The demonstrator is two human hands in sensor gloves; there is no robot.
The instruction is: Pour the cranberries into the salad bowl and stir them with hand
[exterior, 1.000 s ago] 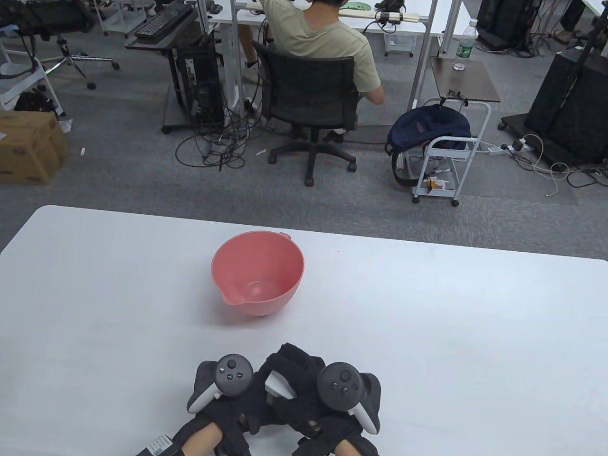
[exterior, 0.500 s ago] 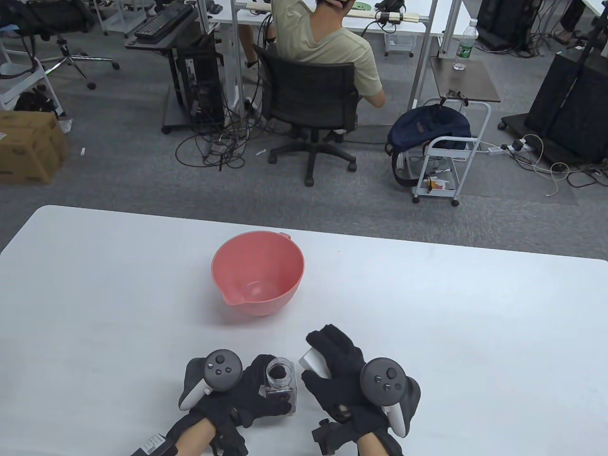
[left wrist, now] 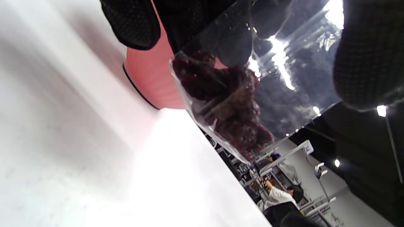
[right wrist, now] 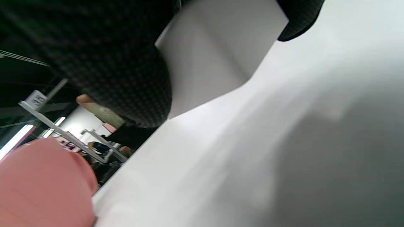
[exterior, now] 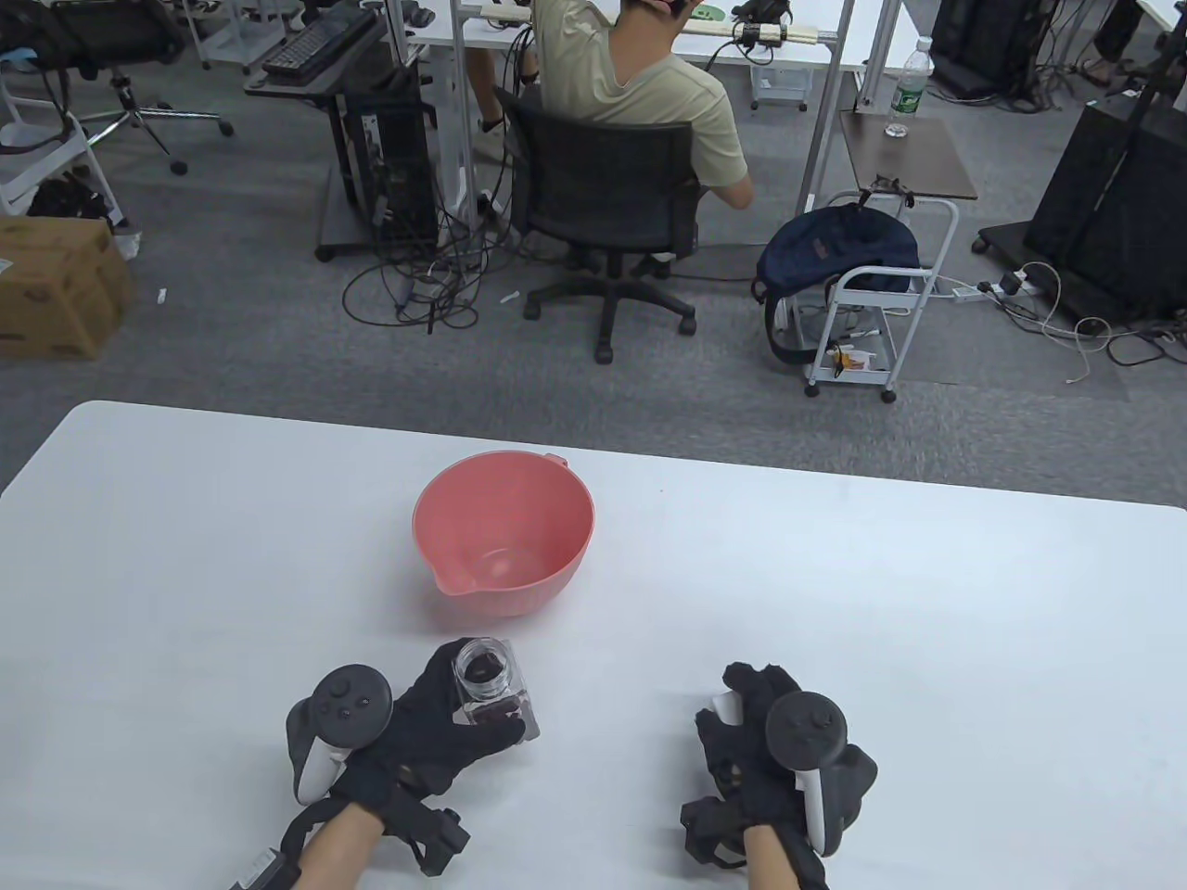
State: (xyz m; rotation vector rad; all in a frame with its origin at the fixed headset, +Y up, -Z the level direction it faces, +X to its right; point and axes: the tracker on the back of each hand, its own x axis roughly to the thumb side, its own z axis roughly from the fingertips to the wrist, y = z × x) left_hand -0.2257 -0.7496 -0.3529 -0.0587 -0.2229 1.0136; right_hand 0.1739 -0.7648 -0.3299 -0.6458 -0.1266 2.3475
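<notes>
An empty pink salad bowl (exterior: 504,530) with a pour spout stands mid-table; its side shows in the left wrist view (left wrist: 148,82) and right wrist view (right wrist: 44,186). My left hand (exterior: 454,718) grips a clear, uncapped jar of dark red cranberries (exterior: 490,691), lifted just in front of the bowl. The cranberries (left wrist: 227,107) lie heaped at the jar's bottom. My right hand (exterior: 742,732) is low over the table to the right, fingers curled round the white jar lid (exterior: 726,709), which shows large in the right wrist view (right wrist: 208,60).
The white table (exterior: 927,630) stretches bare to both sides. Beyond its far edge a person sits on an office chair (exterior: 603,199), with desks, cables, a cart and a backpack around.
The right hand has taken the lid off the jar and carried it to the right. The left hand has lifted the open jar forward and left, toward the bowl.
</notes>
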